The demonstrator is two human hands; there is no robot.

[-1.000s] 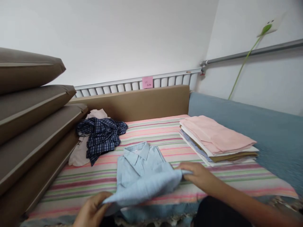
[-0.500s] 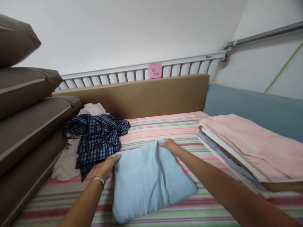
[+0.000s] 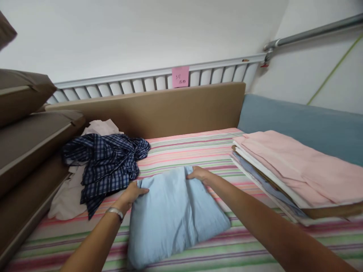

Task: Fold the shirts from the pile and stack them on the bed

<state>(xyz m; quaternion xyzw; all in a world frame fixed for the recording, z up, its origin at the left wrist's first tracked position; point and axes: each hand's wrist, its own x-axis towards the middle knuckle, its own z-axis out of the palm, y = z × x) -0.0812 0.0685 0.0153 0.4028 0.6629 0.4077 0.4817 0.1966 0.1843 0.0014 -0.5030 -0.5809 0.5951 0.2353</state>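
Observation:
A folded light blue shirt (image 3: 172,215) lies on the striped bed sheet (image 3: 198,151) in front of me. My left hand (image 3: 132,195) grips the shirt's far left corner, fingers curled over the edge. My right hand (image 3: 200,174) holds the far right corner, fingers closed on the cloth. A bracelet sits on my left wrist. Both arms reach forward over the bed.
A crumpled dark blue checked shirt (image 3: 104,164) lies on a pale garment (image 3: 66,198) at the left. A stack of folded clothes (image 3: 295,170) topped in pink is at the right. Brown cushions (image 3: 31,136) pile up on the left; a brown headboard (image 3: 159,109) stands behind.
The shirt's lower half was folded up over its collar, making a compact bundle. Both hands moved from the near edge to the far corners. The view shifted closer and lower.

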